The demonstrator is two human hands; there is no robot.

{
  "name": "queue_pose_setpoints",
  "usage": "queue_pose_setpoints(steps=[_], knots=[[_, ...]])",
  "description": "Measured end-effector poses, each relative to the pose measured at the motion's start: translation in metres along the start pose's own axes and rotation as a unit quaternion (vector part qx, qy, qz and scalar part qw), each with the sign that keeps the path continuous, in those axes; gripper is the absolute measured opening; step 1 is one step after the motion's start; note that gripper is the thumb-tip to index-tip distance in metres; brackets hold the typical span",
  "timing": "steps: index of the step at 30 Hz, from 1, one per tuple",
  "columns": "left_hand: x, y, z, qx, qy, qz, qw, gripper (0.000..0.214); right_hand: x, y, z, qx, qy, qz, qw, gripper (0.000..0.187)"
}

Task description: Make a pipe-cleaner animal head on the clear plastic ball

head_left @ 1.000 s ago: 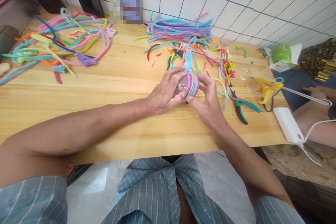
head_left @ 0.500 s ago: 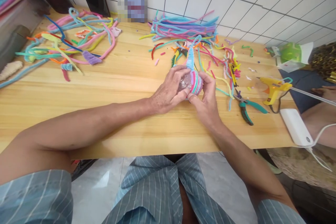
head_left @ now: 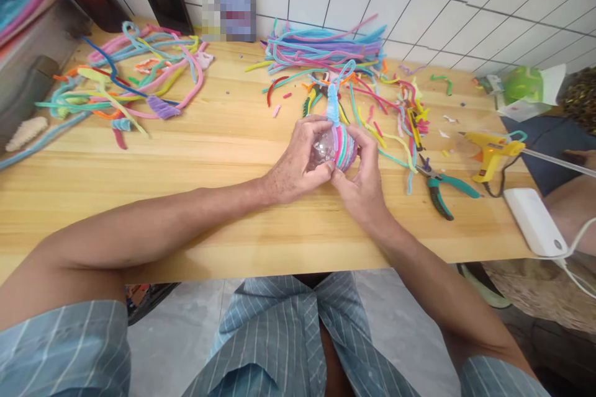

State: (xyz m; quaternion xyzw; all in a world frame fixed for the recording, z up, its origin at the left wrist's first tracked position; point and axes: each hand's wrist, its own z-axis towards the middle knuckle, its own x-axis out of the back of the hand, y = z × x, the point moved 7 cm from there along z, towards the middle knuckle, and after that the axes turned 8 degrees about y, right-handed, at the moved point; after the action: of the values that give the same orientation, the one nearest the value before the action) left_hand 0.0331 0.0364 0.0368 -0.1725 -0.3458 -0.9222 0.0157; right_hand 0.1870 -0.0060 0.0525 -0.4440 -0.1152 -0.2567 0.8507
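Observation:
Between my two hands is a clear plastic ball (head_left: 325, 147), its right side covered by curved rows of pink, teal and purple pipe cleaners (head_left: 344, 146). A stem wrapped in light blue pipe cleaner (head_left: 333, 104) rises from its top and ends in a loop. My left hand (head_left: 302, 158) grips the bare, see-through side, thumb at the lower front. My right hand (head_left: 364, 170) is closed round the covered side, with its thumb near the left thumb and its index finger at the upper right. The ball's underside is hidden by my fingers.
Loose pipe cleaners (head_left: 158, 84) lie at the left, and a bundle of them (head_left: 326, 49) lies by the tiled wall. To the right are pliers (head_left: 442, 186), a yellow glue gun (head_left: 493, 152), a white power bank (head_left: 535, 223) and a person's arm (head_left: 572, 211).
The view has shifted slightly, moving the things on the table a little. Both hands keep hold of the ball, which appears turned very slightly.

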Motion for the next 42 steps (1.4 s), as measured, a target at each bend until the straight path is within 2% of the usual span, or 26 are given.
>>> queue_pose_setpoints(steps=[8,17,33,42], knots=[[-0.0002,-0.0023,-0.0017,0.04,-0.001,-0.045,0.998,0.063,-0.0007,-0.0065,-0.0004,0.05,0.017,-0.048,0.997,0.066],[-0.0008,-0.0007,-0.0019,0.028,-0.001,-0.031,0.999,0.06,-0.0026,-0.0073,-0.0015,0.068,0.023,-0.06,0.996,0.065],[-0.0019,-0.0019,-0.0019,0.026,0.001,-0.013,1.0,0.06,-0.0018,-0.0088,0.0,0.069,0.01,-0.069,0.995,0.066],[-0.0028,-0.0034,-0.0018,0.031,0.004,-0.011,0.999,0.057,0.0005,0.0007,0.0031,0.02,0.004,-0.026,0.999,0.063]])
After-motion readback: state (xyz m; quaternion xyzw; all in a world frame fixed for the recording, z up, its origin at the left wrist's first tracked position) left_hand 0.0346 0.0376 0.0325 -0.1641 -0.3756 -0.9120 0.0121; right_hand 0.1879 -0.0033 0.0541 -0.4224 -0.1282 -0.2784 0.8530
